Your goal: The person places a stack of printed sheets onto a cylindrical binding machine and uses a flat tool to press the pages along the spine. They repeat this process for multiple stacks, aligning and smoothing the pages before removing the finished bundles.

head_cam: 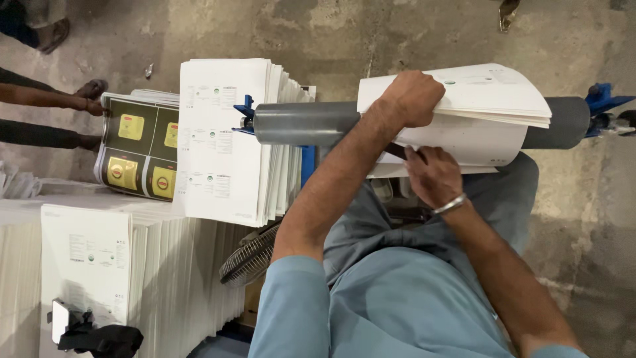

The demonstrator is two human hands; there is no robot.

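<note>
Nearest the camera is the person's blue-grey shirt, from which both forearms run up toward twelve o'clock. The right hand [434,174], with a metal bangle [451,203] at the wrist, sits just under the grey roller [305,123]; its fingers are curled and press against the lower fold of the white printed sheets [477,122], though whether they pinch the edge or only bear on it cannot be told. Just beyond it, at about eleven o'clock from that hand, the left hand [414,98] lies on top of the same bundle, fingers clenched over the crest where the paper bends across the roller. The roller's long axis runs from nine to three o'clock, held at each end by blue brackets [601,98], and the sheets drape over its right half, so the bundle sits between the two hands, the left above and the right below; both touch it. Toward nine o'clock of the hands stands a fanned stack of white sheets [222,139], and further in that direction a pile of dark sheets with yellow labels [139,149]. At seven o'clock lie tall white stacks [86,265], and a round fan guard [250,258] shows beside the left elbow. Farthest off is the bare concrete floor [331,33], with another person's sandalled feet [93,89] at ten o'clock.
</note>
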